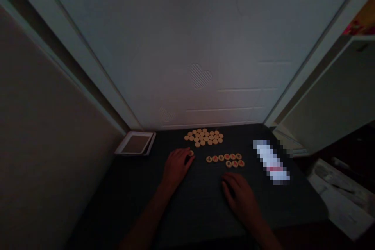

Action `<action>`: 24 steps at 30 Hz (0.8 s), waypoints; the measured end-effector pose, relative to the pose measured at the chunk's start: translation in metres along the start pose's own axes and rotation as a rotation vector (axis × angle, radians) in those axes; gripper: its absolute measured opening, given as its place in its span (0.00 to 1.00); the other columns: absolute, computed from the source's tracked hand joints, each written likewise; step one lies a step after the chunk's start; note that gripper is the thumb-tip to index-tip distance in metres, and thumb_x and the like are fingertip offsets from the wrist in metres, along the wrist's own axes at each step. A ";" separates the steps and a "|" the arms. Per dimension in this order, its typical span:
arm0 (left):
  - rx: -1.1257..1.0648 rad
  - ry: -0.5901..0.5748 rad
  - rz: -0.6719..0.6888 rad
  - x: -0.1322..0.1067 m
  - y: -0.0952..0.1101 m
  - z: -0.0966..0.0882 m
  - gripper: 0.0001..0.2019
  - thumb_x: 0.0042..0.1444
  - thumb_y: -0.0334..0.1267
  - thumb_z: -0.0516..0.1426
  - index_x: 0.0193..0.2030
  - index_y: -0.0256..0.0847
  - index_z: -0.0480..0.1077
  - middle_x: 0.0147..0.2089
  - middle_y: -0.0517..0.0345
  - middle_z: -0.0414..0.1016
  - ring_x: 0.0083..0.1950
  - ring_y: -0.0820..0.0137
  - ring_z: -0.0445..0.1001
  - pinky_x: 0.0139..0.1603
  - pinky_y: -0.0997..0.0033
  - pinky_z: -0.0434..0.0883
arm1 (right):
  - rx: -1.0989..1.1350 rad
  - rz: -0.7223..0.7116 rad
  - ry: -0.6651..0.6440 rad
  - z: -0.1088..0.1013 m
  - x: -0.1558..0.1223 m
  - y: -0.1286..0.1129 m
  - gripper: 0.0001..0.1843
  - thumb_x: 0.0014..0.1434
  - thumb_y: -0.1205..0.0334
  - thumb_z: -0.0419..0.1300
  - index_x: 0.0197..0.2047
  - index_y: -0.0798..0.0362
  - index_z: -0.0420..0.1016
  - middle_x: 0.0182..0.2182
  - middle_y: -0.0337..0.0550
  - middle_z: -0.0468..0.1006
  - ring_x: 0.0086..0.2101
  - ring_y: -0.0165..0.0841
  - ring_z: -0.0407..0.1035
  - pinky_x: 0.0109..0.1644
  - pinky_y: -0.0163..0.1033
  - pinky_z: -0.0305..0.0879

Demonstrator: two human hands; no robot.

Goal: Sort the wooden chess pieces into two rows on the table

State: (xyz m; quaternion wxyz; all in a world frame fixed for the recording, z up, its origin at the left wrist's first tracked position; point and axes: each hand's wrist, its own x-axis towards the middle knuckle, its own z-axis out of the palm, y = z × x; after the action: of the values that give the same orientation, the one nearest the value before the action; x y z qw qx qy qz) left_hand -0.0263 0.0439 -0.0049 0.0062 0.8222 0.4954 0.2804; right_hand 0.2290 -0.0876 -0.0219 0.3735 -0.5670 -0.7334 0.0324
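Note:
My left hand (177,165) is closed, with thumb and fingers around a round wooden Chinese chess piece (190,153). Just beyond it, a loose cluster of plain-faced Chinese chess pieces (206,139) lies near the white panel. To the right of that hand, several pieces with red or dark markings (227,157) are laid out in a row, and a shorter row of three (234,164) lies below its right end. My right hand (238,189) rests on the table nearer to me, its fingers loosely bent and the thumb apart, holding nothing visible.
The dark table (187,211) meets a white panel (175,47) with embossed hearts. A shallow box (134,143) sits at the back left. At the right lies a bright, pixelated object (271,162). A pale box-like object (342,195) is beyond the table's right edge.

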 end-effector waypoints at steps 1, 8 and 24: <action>-0.007 0.004 -0.020 0.000 0.000 0.000 0.10 0.62 0.39 0.61 0.49 0.44 0.75 0.52 0.51 0.81 0.52 0.56 0.77 0.54 0.53 0.70 | 0.026 -0.002 -0.011 0.000 0.002 -0.002 0.12 0.67 0.63 0.58 0.53 0.48 0.76 0.46 0.48 0.80 0.46 0.41 0.76 0.51 0.49 0.75; -0.294 -0.050 -0.037 0.000 0.014 -0.008 0.10 0.60 0.41 0.62 0.48 0.46 0.75 0.48 0.56 0.81 0.50 0.62 0.78 0.54 0.58 0.73 | 0.167 -0.016 -0.123 0.009 0.030 -0.023 0.14 0.68 0.64 0.56 0.55 0.47 0.73 0.48 0.48 0.79 0.49 0.41 0.75 0.54 0.49 0.75; -1.176 -0.459 -0.357 -0.013 0.055 -0.014 0.14 0.55 0.44 0.66 0.44 0.39 0.76 0.43 0.51 0.83 0.44 0.64 0.82 0.50 0.62 0.77 | 0.209 0.090 -0.098 0.024 0.028 -0.029 0.06 0.63 0.60 0.61 0.43 0.49 0.71 0.33 0.40 0.77 0.31 0.34 0.74 0.35 0.36 0.73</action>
State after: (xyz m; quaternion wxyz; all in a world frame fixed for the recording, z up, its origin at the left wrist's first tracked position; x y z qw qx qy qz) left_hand 0.0071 0.0012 0.0173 0.6067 0.6259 0.3744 0.3163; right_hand 0.1892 -0.0649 -0.0115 0.3925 -0.5550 -0.7173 0.1529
